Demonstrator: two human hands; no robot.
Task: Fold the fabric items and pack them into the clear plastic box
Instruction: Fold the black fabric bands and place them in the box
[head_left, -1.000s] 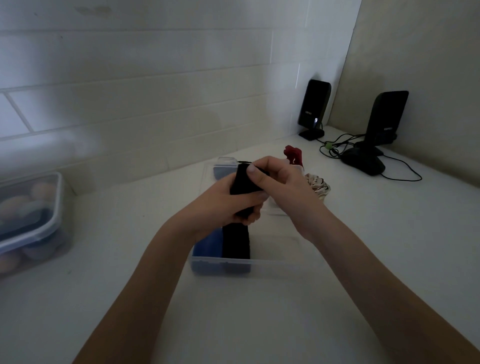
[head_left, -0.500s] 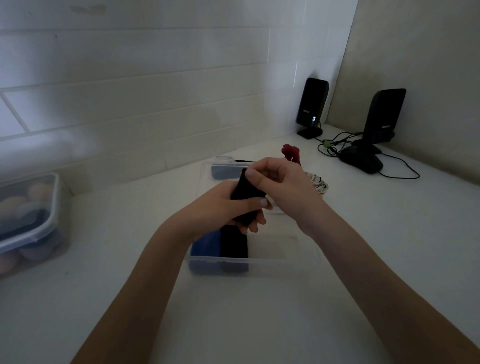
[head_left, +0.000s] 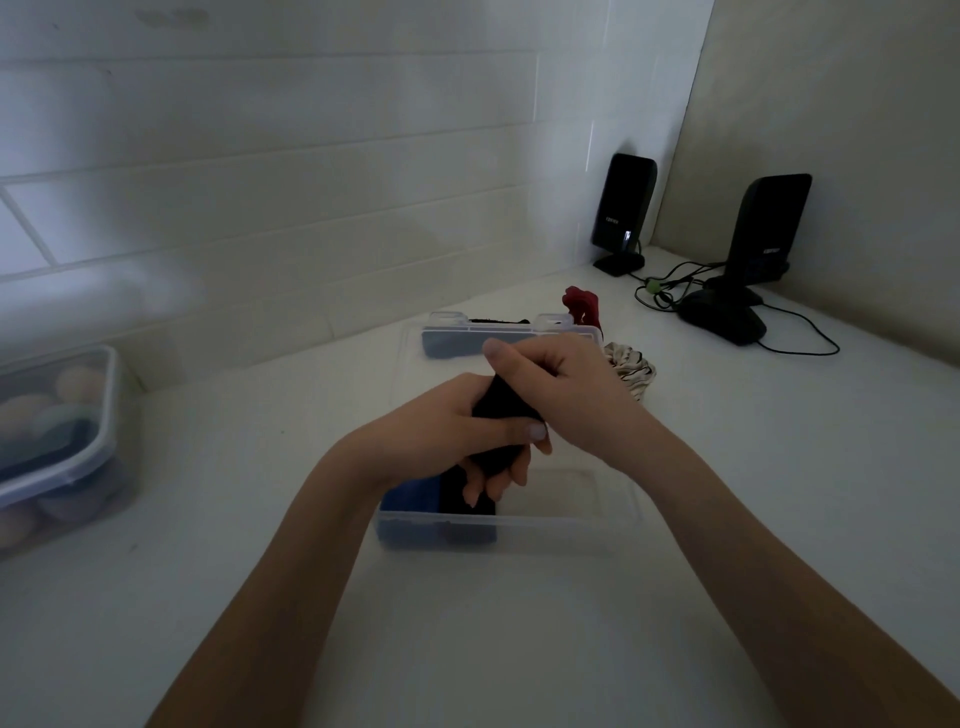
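Note:
Both my hands hold a small black fabric piece (head_left: 503, 406) above the clear plastic box (head_left: 545, 530). My left hand (head_left: 457, 431) grips its lower part, thumb across the front. My right hand (head_left: 556, 384) pinches its upper part from the right. Inside the box, at its left end, lie a folded blue fabric (head_left: 410, 496) and a black fabric (head_left: 465, 501) side by side. A red fabric (head_left: 583, 304) and a striped cream fabric (head_left: 631, 366) lie on the counter behind and to the right of the box.
The box's clear lid (head_left: 493, 332) lies behind it with something dark blue under it. A lidded container (head_left: 62, 441) of rounded items stands at the far left. Two black speakers (head_left: 623, 210) (head_left: 763, 234) with cables stand in the back right corner. Tiled wall behind.
The black fabric has come down a little toward the box and looks more compact. Both hands stay on it, the right hand now lying further over the top.

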